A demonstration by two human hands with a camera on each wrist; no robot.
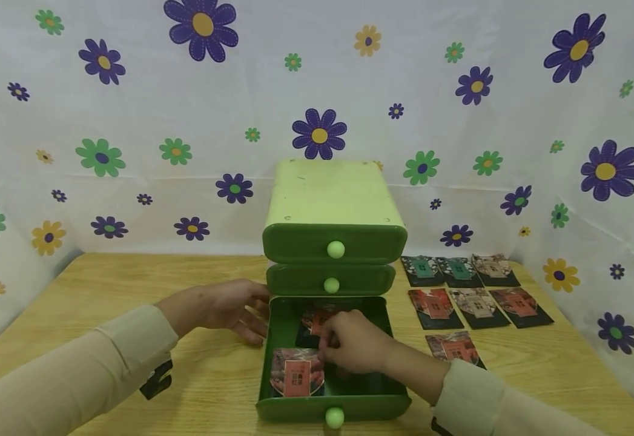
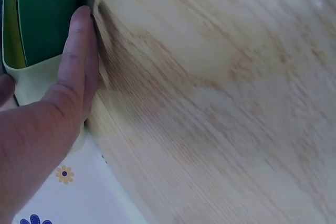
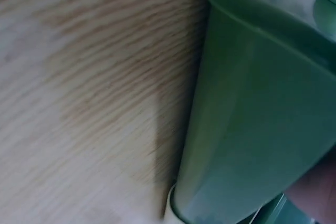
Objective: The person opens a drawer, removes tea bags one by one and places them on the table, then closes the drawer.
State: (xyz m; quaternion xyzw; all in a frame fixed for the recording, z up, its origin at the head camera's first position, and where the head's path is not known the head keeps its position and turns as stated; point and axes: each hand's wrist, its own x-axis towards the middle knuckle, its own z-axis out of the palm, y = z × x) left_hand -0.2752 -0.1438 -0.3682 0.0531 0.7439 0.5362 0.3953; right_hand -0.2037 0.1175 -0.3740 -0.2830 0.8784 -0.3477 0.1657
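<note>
A small cabinet with a pale green top point(image 1: 335, 191) and dark green drawers stands on the table, its bottom drawer point(image 1: 334, 409) pulled out. My right hand point(image 1: 357, 346) reaches into that drawer with curled fingers, pinching the upper right corner of a red tea packet point(image 1: 297, 373) at the front left. Farther back, another red-and-black tea packet point(image 1: 310, 321) lies partly behind the hand. My left hand point(image 1: 233, 307) rests along the left side of the cabinet, fingers extended; the left wrist view shows those fingers point(image 2: 73, 59) beside the green drawer wall point(image 2: 46, 14).
To the right of the cabinet, several tea packets lie in rows on the wooden table point(image 1: 197, 375), among them green ones point(image 1: 422, 270), a beige one point(image 1: 480, 307) and red ones point(image 1: 435, 307). A flower-printed cloth point(image 1: 148, 121) hangs behind the table.
</note>
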